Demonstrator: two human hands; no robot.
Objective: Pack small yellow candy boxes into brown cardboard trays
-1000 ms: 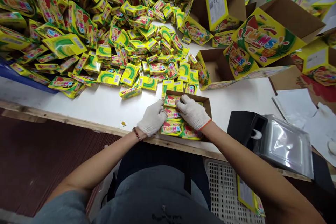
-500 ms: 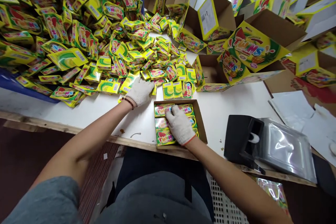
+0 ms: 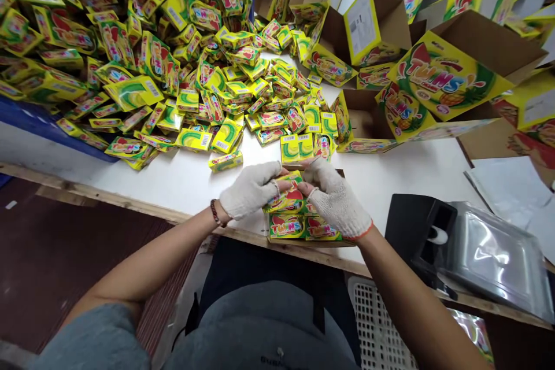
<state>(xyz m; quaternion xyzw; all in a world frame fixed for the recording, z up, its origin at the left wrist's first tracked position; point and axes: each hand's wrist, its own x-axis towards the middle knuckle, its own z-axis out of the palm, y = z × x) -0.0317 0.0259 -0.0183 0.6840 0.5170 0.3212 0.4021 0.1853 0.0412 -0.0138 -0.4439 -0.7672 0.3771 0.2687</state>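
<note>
My left hand (image 3: 249, 191), in a white fingerless-style glove, grips the left side of a small yellow-green TWINS box (image 3: 288, 196). This box is tilted above an open carton (image 3: 340, 173). From the other side my right hand (image 3: 338, 199), gloved alike, has thumb and fingers closed at the small box's right end. Below them, small boxes with TWINS lettering (image 3: 287, 226) lie in rows inside the carton; its far part is mostly hidden by my hands. One loose small box (image 3: 226, 161) lies on the white table just beyond my left hand.
A large heap of small boxes (image 3: 143, 63) covers the back left, partly inside a blue bin (image 3: 56, 133). Open printed cartons (image 3: 451, 78) are stacked at the back right. A black tape dispenser (image 3: 407, 231) and clear plastic (image 3: 498, 254) stand right of the carton.
My left hand has moved right from the heap to the carton and now grips a small box. My right hand has lifted from the carton's contents to that box. The view has shifted slightly.
</note>
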